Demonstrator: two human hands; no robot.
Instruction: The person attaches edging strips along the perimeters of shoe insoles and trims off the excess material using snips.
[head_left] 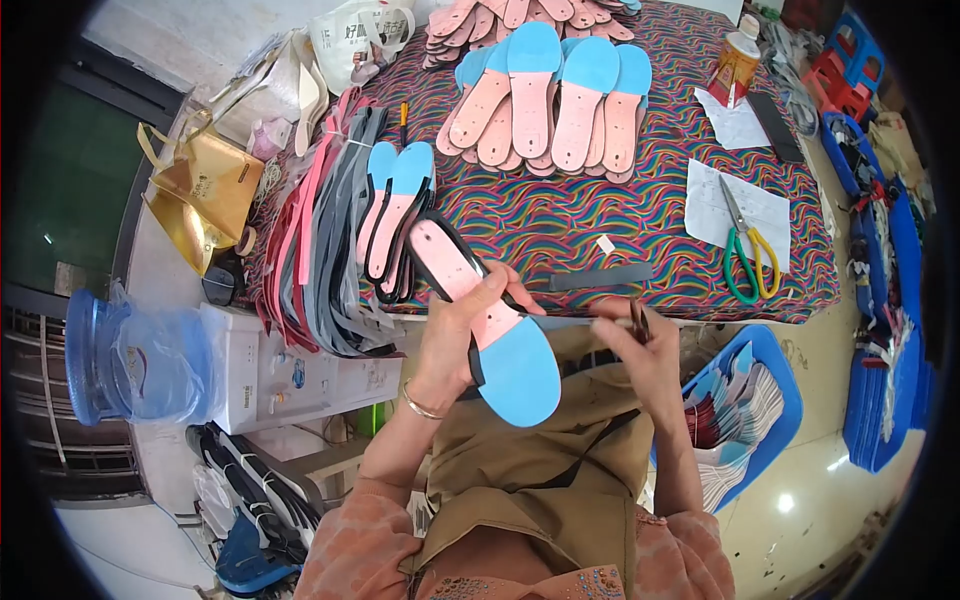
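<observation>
Insole (497, 325), pink w/ blue toe, is up in L hand (455, 335), over the lap just off table (560, 220) edge, heel pointing away, toe twd body. L hand closed on it: thumb across pink top, fingers at far side. R hand (643, 350) apart from it, fingers bent, blurry; dark bit at fingertips, can't tell what or if gripped.

Risks (my call): black edging (463, 246) round heel could pucker or go off-line at the curve if tension's uneven or thumb pressure shifts. One-hand hold approx mid-length, so a tug on one side could twist it. Heel's near the edged insoles (398, 195); a swing could knock them. Grey strip (600, 277) is nr table edge, R hand close; careless sweep could drop it.

Pose: L forearm up from lower L, bracelet (420, 405) at wrist; R forearm up from lower R, fingers turned inward.
</observation>
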